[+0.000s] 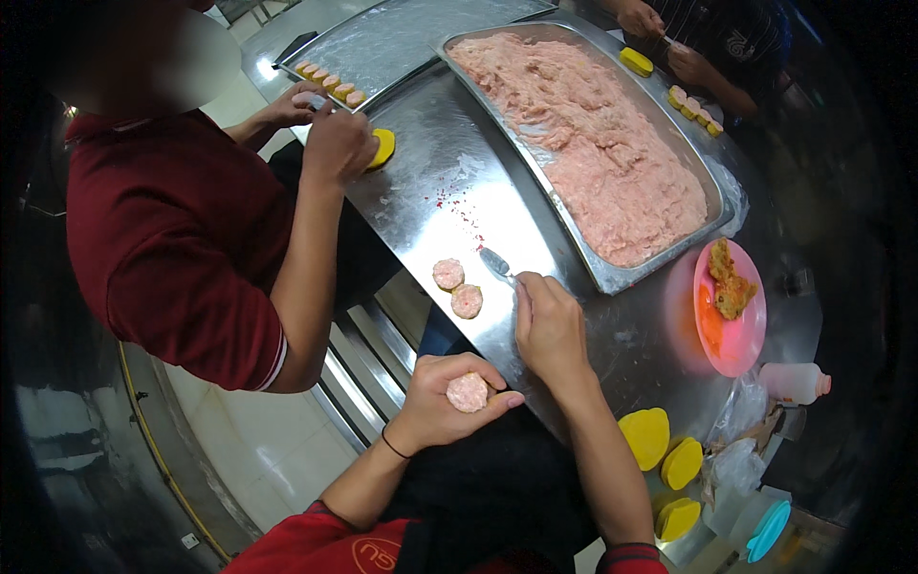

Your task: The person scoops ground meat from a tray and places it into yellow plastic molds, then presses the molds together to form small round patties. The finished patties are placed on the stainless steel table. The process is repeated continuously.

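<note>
My left hand point(430, 407) curls round a small round dumpling point(468, 392), its pink minced filling facing up, held just off the table's near edge. Between the fingers of my right hand point(552, 330) is a small spatula point(494, 261), its blade pointing away to the left over the metal table point(411, 206). Two filled dumplings point(467, 302) sit touching each other left of that hand. Red bits point(459, 206) are scattered on the steel beyond the blade. A large metal tray point(612, 279) of pink minced meat point(622, 172) stands farther back.
Yellow wrapper stacks point(644, 437) lie right of my forearm. Beyond them are a pink plate point(734, 356) with fried food, a bottle point(792, 383) and a teal-lidded container point(768, 531). A person in maroon point(182, 239) works at left; another person point(736, 48) works at far right, each beside filled dumplings.
</note>
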Demonstrator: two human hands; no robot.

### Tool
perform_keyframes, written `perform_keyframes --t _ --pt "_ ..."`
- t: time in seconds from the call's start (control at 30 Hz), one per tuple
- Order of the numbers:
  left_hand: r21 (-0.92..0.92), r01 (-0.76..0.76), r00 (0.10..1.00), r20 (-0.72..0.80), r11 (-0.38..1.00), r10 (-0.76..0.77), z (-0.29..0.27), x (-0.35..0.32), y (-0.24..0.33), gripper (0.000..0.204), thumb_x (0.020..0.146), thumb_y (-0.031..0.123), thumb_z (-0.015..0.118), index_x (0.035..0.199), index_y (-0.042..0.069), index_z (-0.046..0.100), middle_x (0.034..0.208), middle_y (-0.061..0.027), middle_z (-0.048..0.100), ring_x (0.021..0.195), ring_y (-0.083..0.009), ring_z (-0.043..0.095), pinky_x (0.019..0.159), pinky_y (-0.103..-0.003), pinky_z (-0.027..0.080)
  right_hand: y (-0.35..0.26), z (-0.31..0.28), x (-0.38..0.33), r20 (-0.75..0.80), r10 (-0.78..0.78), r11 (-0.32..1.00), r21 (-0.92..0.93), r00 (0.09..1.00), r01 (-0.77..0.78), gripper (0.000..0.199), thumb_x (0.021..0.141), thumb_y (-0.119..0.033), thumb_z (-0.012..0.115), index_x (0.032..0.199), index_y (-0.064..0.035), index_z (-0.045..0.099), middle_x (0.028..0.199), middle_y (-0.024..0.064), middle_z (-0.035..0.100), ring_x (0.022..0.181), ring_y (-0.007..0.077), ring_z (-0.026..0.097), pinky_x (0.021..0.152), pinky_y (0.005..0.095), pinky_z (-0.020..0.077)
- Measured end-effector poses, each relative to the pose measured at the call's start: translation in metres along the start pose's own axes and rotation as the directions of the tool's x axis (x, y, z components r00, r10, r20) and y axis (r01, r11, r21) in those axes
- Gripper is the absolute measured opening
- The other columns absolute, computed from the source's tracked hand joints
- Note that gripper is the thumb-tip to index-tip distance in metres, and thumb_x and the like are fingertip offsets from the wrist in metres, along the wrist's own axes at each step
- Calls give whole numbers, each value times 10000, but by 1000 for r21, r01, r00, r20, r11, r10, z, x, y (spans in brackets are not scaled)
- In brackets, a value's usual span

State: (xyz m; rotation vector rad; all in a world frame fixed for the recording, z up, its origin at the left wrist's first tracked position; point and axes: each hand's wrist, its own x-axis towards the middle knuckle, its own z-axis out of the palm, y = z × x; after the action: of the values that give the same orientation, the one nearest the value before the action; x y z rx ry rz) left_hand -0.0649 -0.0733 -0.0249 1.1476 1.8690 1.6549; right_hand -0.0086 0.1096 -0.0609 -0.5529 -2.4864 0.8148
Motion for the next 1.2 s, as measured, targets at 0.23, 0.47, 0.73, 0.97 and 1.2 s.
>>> perform_keyframes --t 0.23,0.47,0.73,0.97,1.2 --pt "-10 -4 1000 2 1000 4 -3 3 -3 223 807 114 947 863 60 739 776 -28 751 694 -116 723 644 -264 544 -3 -4 -1 -18 17 998 56 1000 -16 150 1019 -78 611 1110 12 689 923 237 704 847 427 707 743 498 554" --pt "-7 -70 993 -96 998 69 4 9 -3 217 858 135 902 934 34 725 764 -57 738 701 -151 736 683 -282 564 -9 -36 -15 180 322 834 410 929 -369 193 1042 -76 571 1059 39 725 917 259 742 814 402 739 719 438 553" --pt "-2 121 993 -2 993 -121 4 9 2 236 886 107 887 843 57 660 747 12 679 682 -60 607 632 -249 487 -4 -33 -22 -32 125 952 285 992 -110 181 1022 -63 589 1088 39 724 894 269 712 826 461 704 735 508 542" --pt "9 102 995 14 995 -102 8 8 10 243 886 112 887 820 54 660 726 10 671 671 -60 602 626 -255 482 4 0 -8 -29 -4 998 60 1000 6 183 994 -51 617 1141 23 696 925 257 681 864 469 686 759 542 546" --pt "32 95 995 7 995 -95 6 5 5 238 886 113 886 824 51 665 729 6 678 665 -64 597 625 -257 483 4 1 -7 2 9 1000 3 1000 -9 170 999 -58 602 1131 19 679 930 244 678 876 458 690 769 536 558"
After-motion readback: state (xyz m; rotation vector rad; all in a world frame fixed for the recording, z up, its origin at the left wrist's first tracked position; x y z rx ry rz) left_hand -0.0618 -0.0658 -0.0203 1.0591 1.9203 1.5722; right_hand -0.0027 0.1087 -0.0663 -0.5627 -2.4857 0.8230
